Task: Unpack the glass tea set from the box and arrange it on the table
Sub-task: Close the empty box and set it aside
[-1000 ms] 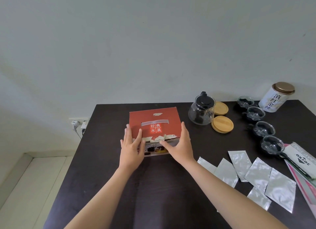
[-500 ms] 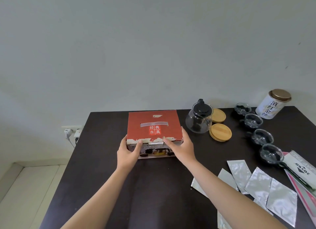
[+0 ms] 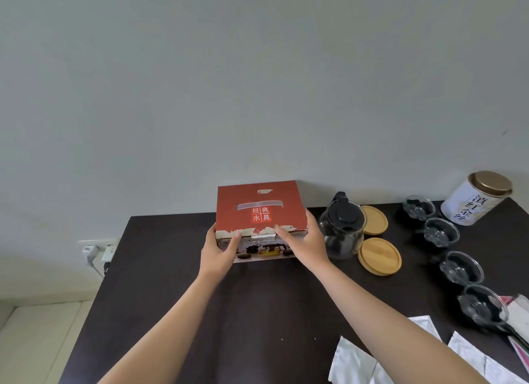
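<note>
Both hands, left (image 3: 218, 250) and right (image 3: 304, 240), grip the red box (image 3: 259, 209) between them; its lid reads "经典水具". Right of them, the tin (image 3: 475, 200) label is partly legible, and 4 cups (image 3: 440, 232) blur.

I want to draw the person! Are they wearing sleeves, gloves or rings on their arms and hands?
No sleeves show: both forearms are bare as far as the picture reaches. The left hand and right hand wear no gloves, and no rings, watch or bracelet show. The fingernails look short and unpainted.
</note>
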A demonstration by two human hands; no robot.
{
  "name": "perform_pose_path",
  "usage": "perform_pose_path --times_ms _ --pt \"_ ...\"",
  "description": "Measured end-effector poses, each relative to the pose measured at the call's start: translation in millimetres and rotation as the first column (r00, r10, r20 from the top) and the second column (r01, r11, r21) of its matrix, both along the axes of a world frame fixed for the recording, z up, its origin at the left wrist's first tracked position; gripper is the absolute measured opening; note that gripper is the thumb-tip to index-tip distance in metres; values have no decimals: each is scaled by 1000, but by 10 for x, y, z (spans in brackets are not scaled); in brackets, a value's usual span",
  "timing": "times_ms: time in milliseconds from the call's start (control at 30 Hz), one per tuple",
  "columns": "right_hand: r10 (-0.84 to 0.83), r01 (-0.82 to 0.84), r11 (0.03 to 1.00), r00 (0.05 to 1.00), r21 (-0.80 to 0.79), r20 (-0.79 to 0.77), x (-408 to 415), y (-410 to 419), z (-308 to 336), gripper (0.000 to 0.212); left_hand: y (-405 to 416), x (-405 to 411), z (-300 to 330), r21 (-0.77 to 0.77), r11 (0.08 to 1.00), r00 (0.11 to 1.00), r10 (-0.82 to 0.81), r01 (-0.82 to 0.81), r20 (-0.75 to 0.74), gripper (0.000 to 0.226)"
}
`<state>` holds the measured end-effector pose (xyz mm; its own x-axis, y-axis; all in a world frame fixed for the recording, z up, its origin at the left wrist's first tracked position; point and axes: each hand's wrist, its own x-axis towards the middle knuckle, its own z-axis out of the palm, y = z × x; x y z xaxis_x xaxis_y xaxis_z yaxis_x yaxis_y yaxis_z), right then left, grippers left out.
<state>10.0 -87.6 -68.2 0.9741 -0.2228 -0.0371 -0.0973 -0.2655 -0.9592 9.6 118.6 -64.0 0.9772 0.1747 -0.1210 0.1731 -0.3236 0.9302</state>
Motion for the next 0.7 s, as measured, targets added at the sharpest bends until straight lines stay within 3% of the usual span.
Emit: perform_pose_path --times_ms 233,467,600,700 --pt "-61 60 997 998 45 18 71 63 -108 80 -23 104 -41 -8 1000 1000 11 -11 6 62" --pt "-91 91 996 996 -12 14 50 90 -67 73 -38 106 -37 7 1000 999 23 -22 -27 67" --pt "-204 211 970 976 -123 70 -14 177 -42 82 -89 74 -38 50 988 986 146 -143 -75 82" --pt "-224 240 956 969 -169 107 -65 253 4 78 -133 41 -48 70 971 970 232 -227 -70 89"
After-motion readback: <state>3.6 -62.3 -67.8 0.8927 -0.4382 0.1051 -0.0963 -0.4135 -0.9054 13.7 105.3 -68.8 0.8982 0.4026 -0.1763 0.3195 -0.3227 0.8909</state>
